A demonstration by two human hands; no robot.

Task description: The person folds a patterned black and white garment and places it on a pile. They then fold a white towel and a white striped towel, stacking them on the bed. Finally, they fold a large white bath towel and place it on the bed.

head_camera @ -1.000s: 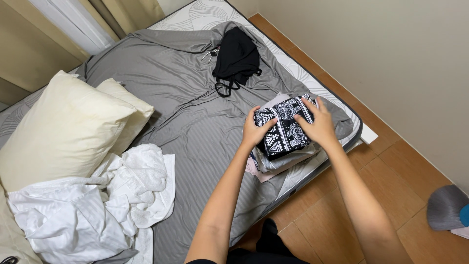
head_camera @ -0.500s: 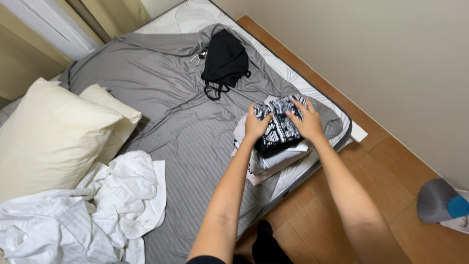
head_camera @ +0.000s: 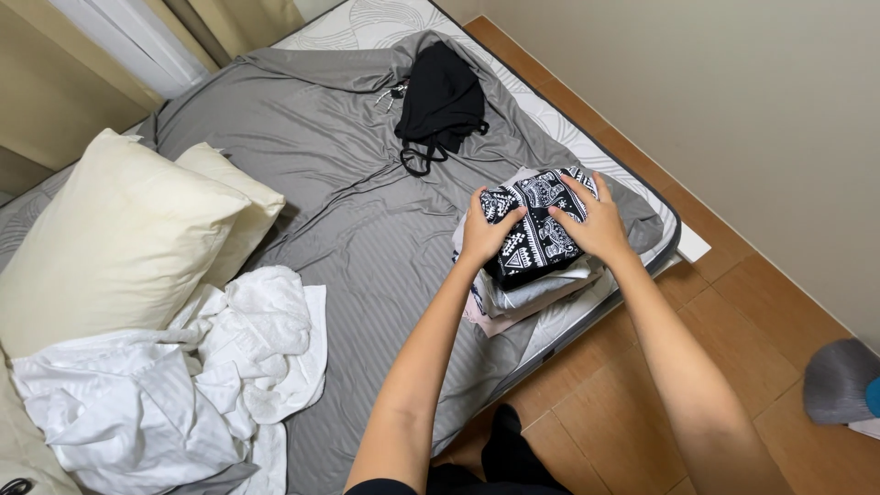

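Both the left hand (head_camera: 483, 234) and right hand (head_camera: 594, 223) press flat, unclenched, on the black-and-white patterned cloth (head_camera: 536, 225) topping the folded stack (head_camera: 522, 298) at the bed's (head_camera: 367, 229) three-o'clock corner, where an uneven push could likely tip it floorward

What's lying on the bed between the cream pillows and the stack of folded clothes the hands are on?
Only bare grey sheet lies between the pillows and the folded stack, as the head view shows. The crumpled white bedding sits nearer, below that line.
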